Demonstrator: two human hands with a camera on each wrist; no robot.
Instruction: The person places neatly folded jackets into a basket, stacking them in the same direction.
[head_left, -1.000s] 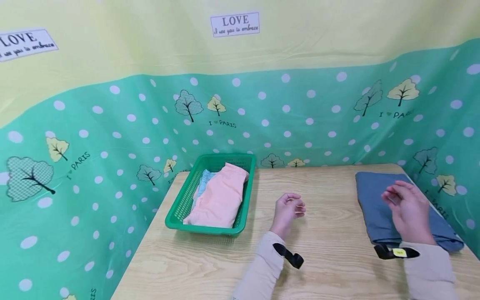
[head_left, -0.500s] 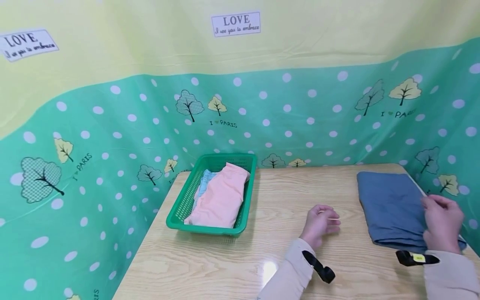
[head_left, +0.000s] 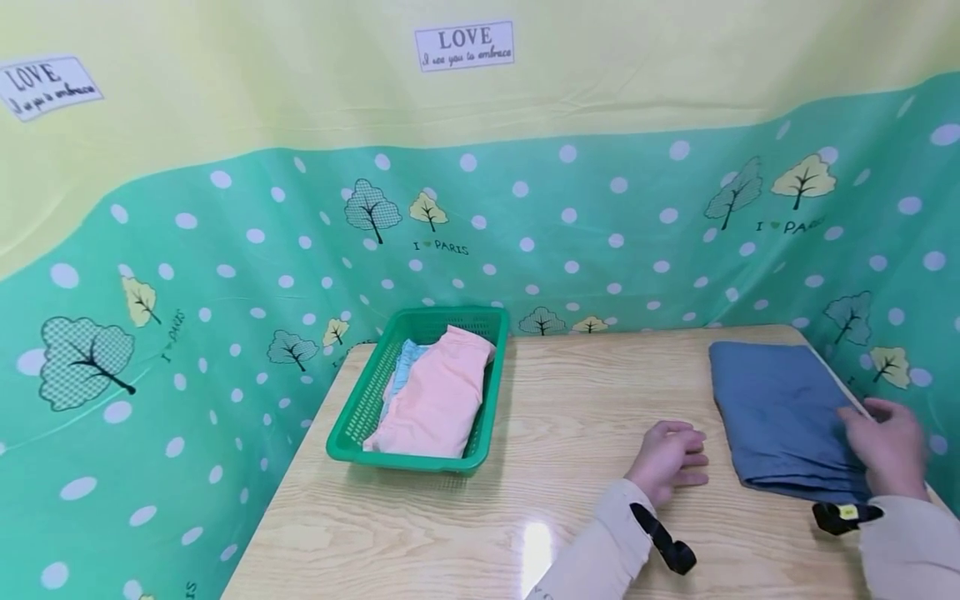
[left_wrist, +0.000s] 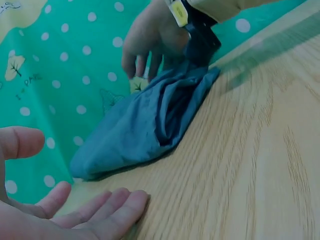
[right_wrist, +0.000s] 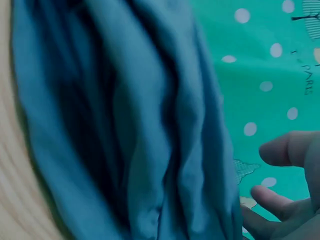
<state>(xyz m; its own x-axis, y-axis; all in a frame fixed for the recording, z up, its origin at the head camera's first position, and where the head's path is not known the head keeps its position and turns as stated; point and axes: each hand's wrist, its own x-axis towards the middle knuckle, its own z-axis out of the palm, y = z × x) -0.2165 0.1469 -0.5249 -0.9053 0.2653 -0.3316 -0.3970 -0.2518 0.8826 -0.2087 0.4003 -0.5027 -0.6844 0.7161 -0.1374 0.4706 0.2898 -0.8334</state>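
In the head view, the folded blue cloth (head_left: 780,412) lay on the wooden table (head_left: 600,392) at the lower right of the frame. The left hand (head_left: 670,460) was just left of the cloth's near corner, its fingers relaxed and pointing right, apart from the cloth. The right hand (head_left: 888,446) was at the cloth's right edge, thumb and fingers bent; whether it touched the cloth could not be told from there. A black strap (head_left: 663,537) circled the left sleeve (head_left: 600,542). Left of centre stood a green basket (head_left: 408,460) holding a pink garment (head_left: 438,400) partly over a light blue one (head_left: 407,362). A green and yellow curtain (head_left: 581,192) with dots and trees filled the upper frame.

In the left wrist view, the left hand came in at the lower left, thumb well apart from the fingers, with nothing between them. The cloth lay across the middle, its folds facing right, and the right hand hung at the upper middle, fingers pointing down.

In the right wrist view, the cloth's loose folds filled the left and centre. At the lower right, the right hand's thumb and fingers were spread apart beside the cloth, some partly hidden by it.
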